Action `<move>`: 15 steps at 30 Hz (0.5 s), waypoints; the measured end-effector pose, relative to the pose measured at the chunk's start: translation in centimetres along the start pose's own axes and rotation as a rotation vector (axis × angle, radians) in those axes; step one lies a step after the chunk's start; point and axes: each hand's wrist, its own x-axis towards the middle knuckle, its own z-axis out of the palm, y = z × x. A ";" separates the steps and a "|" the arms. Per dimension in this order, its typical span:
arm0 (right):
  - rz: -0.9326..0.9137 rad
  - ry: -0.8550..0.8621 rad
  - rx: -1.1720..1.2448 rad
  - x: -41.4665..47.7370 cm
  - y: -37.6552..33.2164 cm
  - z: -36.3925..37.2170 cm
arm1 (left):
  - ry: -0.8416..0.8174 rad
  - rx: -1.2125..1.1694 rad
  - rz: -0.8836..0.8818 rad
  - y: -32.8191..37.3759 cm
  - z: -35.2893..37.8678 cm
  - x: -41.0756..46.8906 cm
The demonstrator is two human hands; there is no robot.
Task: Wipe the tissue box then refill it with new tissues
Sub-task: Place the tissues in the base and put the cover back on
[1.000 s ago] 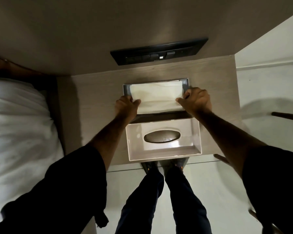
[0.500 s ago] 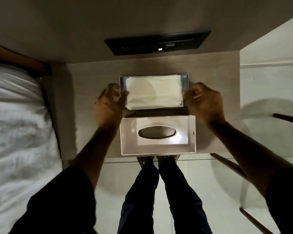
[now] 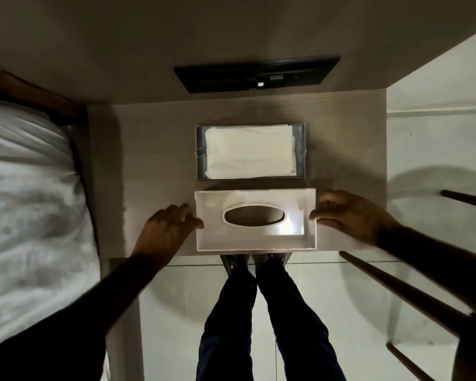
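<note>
A grey tissue box base (image 3: 301, 152) sits on the bedside table (image 3: 154, 149), holding a flat stack of white tissues (image 3: 249, 152). In front of it, at the table's near edge, the white tissue box lid (image 3: 294, 204) lies with its inside up and its oval slot showing. My left hand (image 3: 165, 232) is at the lid's left end with the thumb over its wall. On the right end, my right hand (image 3: 352, 215) has its thumb against the wall. The lid still rests on the table.
A bed with white linen (image 3: 25, 202) borders the table on the left. A black switch panel (image 3: 256, 72) is on the wall behind. Dark wooden chair legs (image 3: 396, 292) stand on the pale floor at the right. My legs are just below the table's front edge.
Both hands left the tissues in the base and came back toward me, down to the two ends of the lid. The tissues now lie flat in the base.
</note>
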 end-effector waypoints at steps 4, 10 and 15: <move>0.038 -0.145 0.147 0.1 0.7 -2.0 | -0.091 -0.116 0.117 -0.7 -2.4 0.6; 0.234 -0.324 0.741 -1.7 0.3 -6.2 | -0.500 -1.004 -0.223 -2.2 -8.2 0.3; 0.499 -0.086 1.350 -0.9 -2.1 -5.1 | -0.135 -1.554 -0.633 -1.2 -6.6 0.4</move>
